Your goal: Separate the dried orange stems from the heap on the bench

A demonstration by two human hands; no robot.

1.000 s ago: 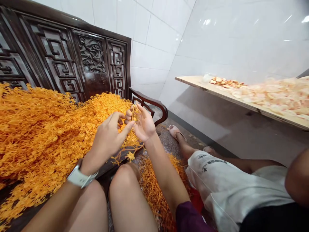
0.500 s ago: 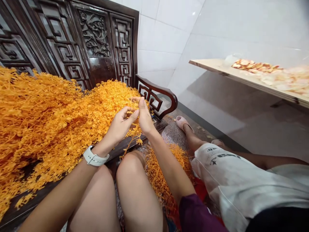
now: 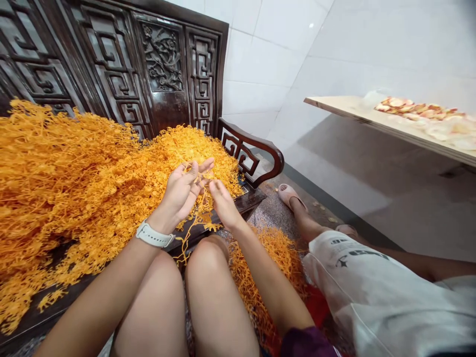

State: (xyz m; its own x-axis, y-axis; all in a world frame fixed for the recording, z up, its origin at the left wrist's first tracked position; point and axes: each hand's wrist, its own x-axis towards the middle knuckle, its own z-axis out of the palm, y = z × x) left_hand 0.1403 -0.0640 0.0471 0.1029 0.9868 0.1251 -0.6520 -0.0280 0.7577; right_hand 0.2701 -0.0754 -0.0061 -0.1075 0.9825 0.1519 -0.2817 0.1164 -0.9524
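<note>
1. White-tiled wall [image 3: 256, 64] stood behind a dark carved wooden bench [image 3: 163, 64]; at 2 o'clock, a wooden board [image 3: 345, 105] carried pale dried slices [image 3: 420, 111].
2. Orange dried strands [image 3: 74, 183] lay heaped across the bench seat, from 9 to 12 o'clock of the hands.
3. Another person's white shorts [image 3: 345, 282] showed at 4 o'clock.
4. Left hand [image 3: 180, 193] was open, fingers spread, and held clear of the heap.
5. Right hand [image 3: 223, 206] pinched a thin strand [image 3: 195, 223] between thumb and fingertips, isolating it from the mass for clean handling.
</note>
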